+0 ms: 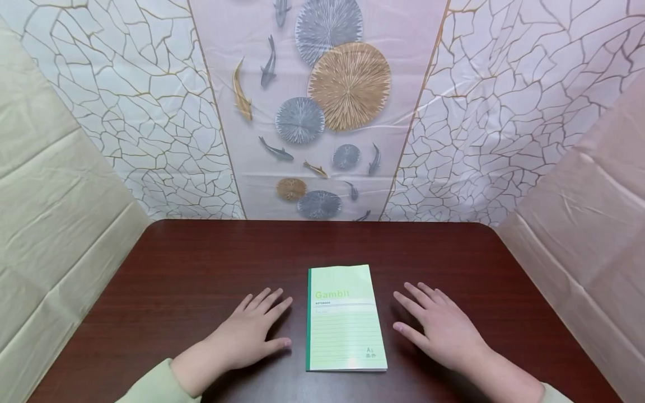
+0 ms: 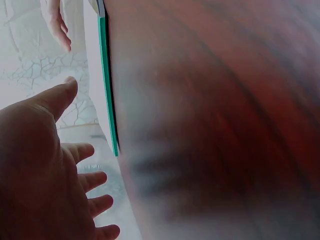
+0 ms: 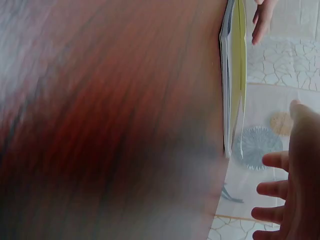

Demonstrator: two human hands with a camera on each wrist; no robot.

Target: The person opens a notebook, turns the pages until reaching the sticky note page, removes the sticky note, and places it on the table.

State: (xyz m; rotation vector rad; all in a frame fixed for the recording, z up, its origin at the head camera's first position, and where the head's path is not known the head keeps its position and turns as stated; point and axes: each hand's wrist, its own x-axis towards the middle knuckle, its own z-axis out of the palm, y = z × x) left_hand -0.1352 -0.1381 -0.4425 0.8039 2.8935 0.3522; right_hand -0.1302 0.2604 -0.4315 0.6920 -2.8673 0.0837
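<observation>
A pale green notebook (image 1: pixel 345 322) with a dark green spine lies closed on the table, "Gambit" printed on its cover. To its left is my left hand (image 1: pixel 247 330), palm down with fingers spread, apart from the notebook. My right hand (image 1: pixel 443 327) is on the other side, fingers extended, holding nothing. In the left wrist view the green spine (image 2: pixel 107 85) shows edge-on beyond the thumb. The right wrist view has the notebook's page edges (image 3: pixel 227 90), with the cover lifted slightly from the pages.
The dark reddish-brown table (image 1: pixel 216 263) has rounded far corners. Behind it hangs a patterned cloth (image 1: pixel 151 95) with fish and round leaf shapes in the middle. Beige cloth walls (image 1: pixel 60 224) flank the table at left and right.
</observation>
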